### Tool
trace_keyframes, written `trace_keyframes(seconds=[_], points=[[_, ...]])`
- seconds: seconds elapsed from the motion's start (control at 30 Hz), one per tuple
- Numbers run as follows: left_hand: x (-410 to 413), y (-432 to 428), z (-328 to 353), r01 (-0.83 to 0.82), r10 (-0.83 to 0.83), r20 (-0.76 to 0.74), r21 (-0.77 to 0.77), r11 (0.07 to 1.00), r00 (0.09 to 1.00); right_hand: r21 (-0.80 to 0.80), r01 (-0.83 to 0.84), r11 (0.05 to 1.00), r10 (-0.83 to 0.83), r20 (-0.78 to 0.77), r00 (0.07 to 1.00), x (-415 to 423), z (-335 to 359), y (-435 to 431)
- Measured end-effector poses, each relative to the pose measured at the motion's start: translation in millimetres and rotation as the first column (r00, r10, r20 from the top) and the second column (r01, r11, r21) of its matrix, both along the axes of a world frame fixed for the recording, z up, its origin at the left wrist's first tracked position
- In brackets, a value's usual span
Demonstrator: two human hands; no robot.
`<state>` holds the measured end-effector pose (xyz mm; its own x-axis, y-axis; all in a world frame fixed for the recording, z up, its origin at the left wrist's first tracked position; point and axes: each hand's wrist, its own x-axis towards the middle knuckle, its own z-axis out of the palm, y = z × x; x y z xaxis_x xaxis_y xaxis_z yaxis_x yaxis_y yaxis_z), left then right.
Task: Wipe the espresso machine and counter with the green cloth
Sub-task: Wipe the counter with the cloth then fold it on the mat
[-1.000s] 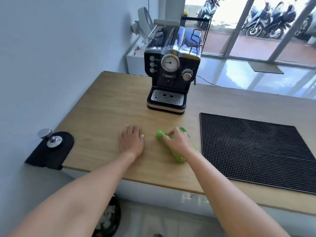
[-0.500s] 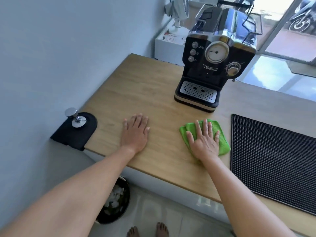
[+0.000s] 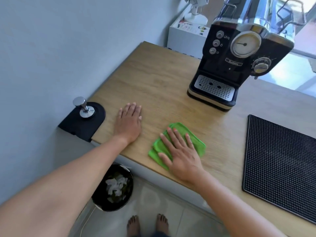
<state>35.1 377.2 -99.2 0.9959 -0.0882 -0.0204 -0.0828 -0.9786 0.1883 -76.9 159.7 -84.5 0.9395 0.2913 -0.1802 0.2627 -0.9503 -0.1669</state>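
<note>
Counter-wiping step underway, looks like. Right hand flat, fingers spread, pressing folded green microfibre cloth onto wooden counter near front edge. Left hand flat on wood, empty. Black-and-chrome espresso machine behind, probably next; needs cloth gripped and lifted.

Both bare forearms are extending forward and converging slightly. The left hand is lying palm down, fingers straight and held close together. The right hand is pressing flat, palm down, with its fingers spread apart and the thumb splayed to the left. Two bare feet are standing below.
</note>
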Motion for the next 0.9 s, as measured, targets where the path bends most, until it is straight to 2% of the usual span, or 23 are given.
trace_keyframes(seconds=[0.13, 0.23, 0.33, 0.43, 0.53, 0.6, 0.77, 0.83, 0.9], points=[[3.5, 19.0, 0.3, -0.088, 0.090, -0.039, 0.062, 0.994, 0.995, -0.050, 0.270, 0.962, -0.269, 0.019, 0.963, 42.8, 1.6, -48.5], [9.5, 21.8, -0.1, -0.113, 0.115, -0.049, 0.059, 0.992, 0.992, -0.041, 0.411, 0.911, -0.412, -0.006, 0.911, 94.3, -0.7, -21.8], [16.9, 22.1, 0.5, -0.128, 0.129, -0.045, 0.043, 0.991, 0.991, -0.023, 0.318, 0.948, -0.318, -0.016, 0.948, 111.7, -2.7, 33.8], [23.7, 25.9, 0.6, -0.141, 0.142, -0.031, 0.027, 0.990, 0.989, -0.003, 0.034, 0.999, -0.034, -0.006, 0.999, 81.0, -0.1, 71.2], [36.1, 30.8, 1.1, -0.155, 0.156, -0.037, 0.015, 0.988, 0.987, 0.005, -0.214, 0.977, 0.214, -0.029, 0.976, 46.7, 2.9, 52.9], [46.7, 34.7, 0.9, -0.162, 0.162, -0.043, 0.006, 0.987, 0.986, -0.025, -0.194, 0.981, 0.194, -0.016, 0.981, 57.2, 2.1, 22.6], [62.0, 39.2, -2.6, -0.198, 0.198, -0.005, 0.005, 0.980, 0.980, -0.072, 0.133, 0.989, -0.130, 0.041, 0.991, 149.9, -3.3, 9.1], [68.7, 38.7, -3.5, -0.216, 0.216, 0.005, 0.012, 0.976, 0.976, -0.029, 0.171, 0.985, -0.170, 0.046, 0.984, 181.1, -8.3, 39.8], [78.0, 40.5, -3.6, -0.232, 0.232, -0.002, 0.016, 0.973, 0.973, 0.006, 0.124, 0.992, -0.124, 0.039, 0.992, 193.3, -9.6, 74.7]])
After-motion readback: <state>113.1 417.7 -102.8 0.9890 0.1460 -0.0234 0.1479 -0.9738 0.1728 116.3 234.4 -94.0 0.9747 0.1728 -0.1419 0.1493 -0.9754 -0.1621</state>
